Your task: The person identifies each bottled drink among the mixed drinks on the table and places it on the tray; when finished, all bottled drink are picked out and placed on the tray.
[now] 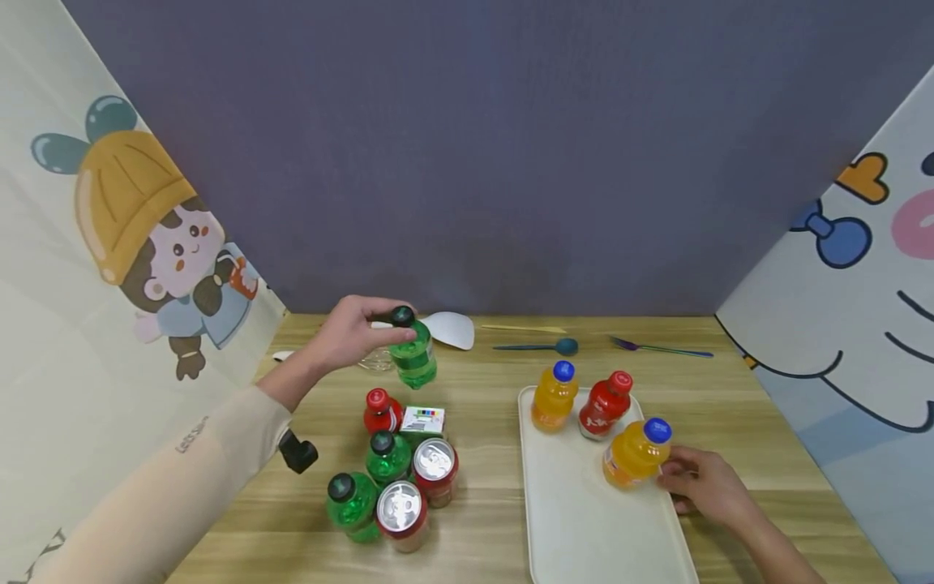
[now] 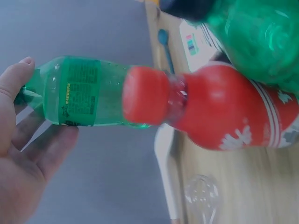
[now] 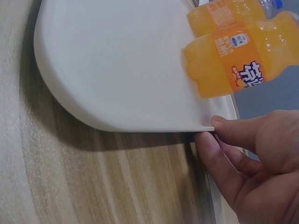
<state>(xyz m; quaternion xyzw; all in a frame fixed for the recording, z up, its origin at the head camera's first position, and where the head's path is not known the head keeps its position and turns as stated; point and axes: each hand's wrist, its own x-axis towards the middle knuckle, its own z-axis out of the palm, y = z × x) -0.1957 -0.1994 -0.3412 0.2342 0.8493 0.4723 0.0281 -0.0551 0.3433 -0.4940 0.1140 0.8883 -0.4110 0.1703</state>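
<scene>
My left hand [image 1: 352,334] grips a green soda bottle [image 1: 414,363] near its black cap and holds it up above the table. In the left wrist view, the bottle's label [image 2: 81,92] shows past my fingers. Over on the right, my right hand [image 1: 709,488] pinches the side rim of a cream tray [image 1: 584,527] between thumb and fingers. Two orange soda bottles [image 1: 554,397] with blue caps and a red-labelled bottle [image 1: 605,407] stand on the tray; the nearer orange soda bottle [image 3: 229,58] is close to my right fingertips.
Left of the tray stand two green bottles [image 1: 354,504], a red-capped bottle [image 1: 382,411], two cans [image 1: 401,511] and a small box [image 1: 423,421]. Along the back wall lie a white spatula [image 1: 450,330], a whisk [image 1: 376,359], a blue spoon [image 1: 565,347] and a fork [image 1: 657,349].
</scene>
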